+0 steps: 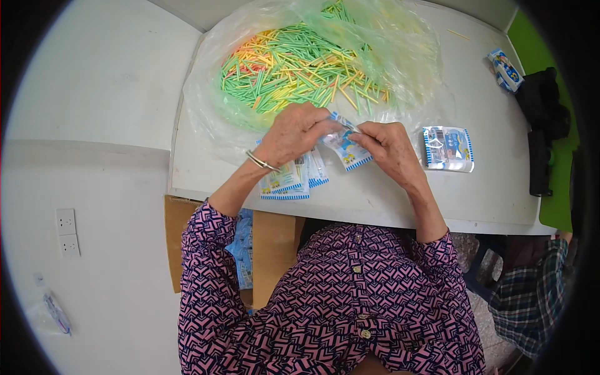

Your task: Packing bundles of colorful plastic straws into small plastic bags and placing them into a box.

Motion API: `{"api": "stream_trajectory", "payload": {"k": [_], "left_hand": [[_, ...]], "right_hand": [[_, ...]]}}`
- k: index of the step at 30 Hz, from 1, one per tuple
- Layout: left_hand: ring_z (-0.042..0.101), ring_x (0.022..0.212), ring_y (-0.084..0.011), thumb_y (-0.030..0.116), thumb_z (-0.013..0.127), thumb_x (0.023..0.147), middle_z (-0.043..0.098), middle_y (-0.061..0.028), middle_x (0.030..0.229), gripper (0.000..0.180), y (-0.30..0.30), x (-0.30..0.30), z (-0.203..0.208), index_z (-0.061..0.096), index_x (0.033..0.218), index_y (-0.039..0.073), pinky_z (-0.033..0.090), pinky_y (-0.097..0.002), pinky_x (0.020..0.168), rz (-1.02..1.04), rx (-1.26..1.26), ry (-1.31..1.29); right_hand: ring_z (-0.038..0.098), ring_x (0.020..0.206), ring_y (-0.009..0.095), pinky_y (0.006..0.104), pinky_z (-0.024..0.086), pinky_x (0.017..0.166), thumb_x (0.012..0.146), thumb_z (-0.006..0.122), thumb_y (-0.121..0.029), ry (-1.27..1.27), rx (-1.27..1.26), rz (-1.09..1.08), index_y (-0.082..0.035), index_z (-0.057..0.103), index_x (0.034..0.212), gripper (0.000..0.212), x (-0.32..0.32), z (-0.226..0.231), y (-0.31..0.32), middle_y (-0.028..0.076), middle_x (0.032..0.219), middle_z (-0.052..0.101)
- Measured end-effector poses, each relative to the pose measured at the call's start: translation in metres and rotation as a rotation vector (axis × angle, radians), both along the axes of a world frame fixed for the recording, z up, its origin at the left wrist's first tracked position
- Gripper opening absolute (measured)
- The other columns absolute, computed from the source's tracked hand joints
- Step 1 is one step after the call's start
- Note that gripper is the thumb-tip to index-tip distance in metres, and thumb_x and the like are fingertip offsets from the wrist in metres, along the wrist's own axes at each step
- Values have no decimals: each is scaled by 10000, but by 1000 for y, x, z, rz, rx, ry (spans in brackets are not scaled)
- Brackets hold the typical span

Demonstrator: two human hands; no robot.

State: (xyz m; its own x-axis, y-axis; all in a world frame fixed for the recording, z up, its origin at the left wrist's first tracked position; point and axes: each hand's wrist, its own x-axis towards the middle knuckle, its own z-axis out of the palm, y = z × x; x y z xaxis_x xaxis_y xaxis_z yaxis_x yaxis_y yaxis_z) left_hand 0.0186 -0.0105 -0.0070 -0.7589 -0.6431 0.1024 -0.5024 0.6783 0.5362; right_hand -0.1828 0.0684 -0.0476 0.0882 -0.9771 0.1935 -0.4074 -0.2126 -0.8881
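Note:
In front of me, above the white table, my left hand (299, 132) and my right hand (390, 149) both pinch the top of a small blue-and-white plastic packet (351, 154). Its lower part hangs down between them; the fingers partly hide its upper edge. Below my left wrist, which wears a metal bangle, several similar packets (286, 182) lie overlapping, some with coloured sticks showing through. Just beyond my hands, a large clear plastic bag (209, 94) lies spread open, holding a heap of thin green, yellow and orange sticks (306, 65).
To the right of my right hand lies a blue-and-white packet pile (449, 149). Another packet (505, 70) sits at the far right beside a black object (545, 106) and a green panel (531, 44). An open cardboard box (273, 253) containing blue packets stands below the table's front edge.

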Motion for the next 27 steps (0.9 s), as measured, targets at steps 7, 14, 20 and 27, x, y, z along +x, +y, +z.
{"api": "stream_trajectory", "payload": {"k": [7, 14, 20, 27], "left_hand": [[529, 965, -283, 301, 659, 775, 588, -105, 952, 293, -78, 60, -22, 654, 932, 54, 400, -420, 831, 177, -594, -240], [433, 1128, -322, 269, 668, 675, 453, -161, 1243, 437, -78, 59, -37, 589, 1017, 8, 331, -474, 926, 207, -593, -504], [438, 1108, -312, 174, 615, 687, 444, -152, 1219, 389, -82, 56, -55, 528, 1022, -1, 337, -463, 914, 227, -699, -483], [443, 1107, -299, 103, 584, 720, 461, -151, 1201, 367, -89, 56, -76, 505, 1068, 18, 326, -445, 922, 300, -780, -434]], "right_hand": [[373, 494, 256, 362, 339, 502, 835, 615, -148, 73, 3, 68, 39, 535, 710, 239, 5, -29, -8, 182, 574, 432], [388, 497, 265, 369, 346, 507, 830, 615, -139, 62, 0, 92, 32, 526, 702, 231, 5, -34, -9, 183, 578, 431], [383, 497, 259, 366, 344, 504, 827, 618, -137, 50, 4, 96, 31, 518, 701, 233, 5, -35, -10, 177, 573, 421], [395, 498, 259, 366, 346, 506, 826, 619, -138, 68, 12, 88, 30, 530, 706, 224, 5, -30, -9, 183, 576, 431]]}}
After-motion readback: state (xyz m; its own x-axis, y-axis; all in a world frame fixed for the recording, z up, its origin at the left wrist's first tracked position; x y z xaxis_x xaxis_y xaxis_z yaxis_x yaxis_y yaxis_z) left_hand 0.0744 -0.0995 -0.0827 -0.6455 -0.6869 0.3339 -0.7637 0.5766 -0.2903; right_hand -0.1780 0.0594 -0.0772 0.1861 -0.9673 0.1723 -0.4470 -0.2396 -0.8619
